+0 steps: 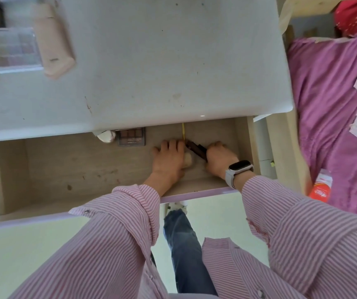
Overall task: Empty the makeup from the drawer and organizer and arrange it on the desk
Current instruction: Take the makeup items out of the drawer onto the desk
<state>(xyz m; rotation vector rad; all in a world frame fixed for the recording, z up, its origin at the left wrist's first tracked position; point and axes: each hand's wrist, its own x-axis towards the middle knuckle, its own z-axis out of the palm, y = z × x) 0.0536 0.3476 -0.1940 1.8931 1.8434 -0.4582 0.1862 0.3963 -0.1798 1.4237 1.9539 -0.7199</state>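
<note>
Makeup brushes, dark slim-handled with soft bristles, pinched in right hand's grip, left hand curled over them at drawer's two o'clock; light, best held mid-handle.

Drawer: pulled open under the desk, pale wood inside. In it, at the back edge: dark eyeshadow palette, flat, with a round silvery compact just left of it; right of the palette, dark brown sticks and a beige puff. On the desk, far left corner: clear palette touching a pink case.
</note>
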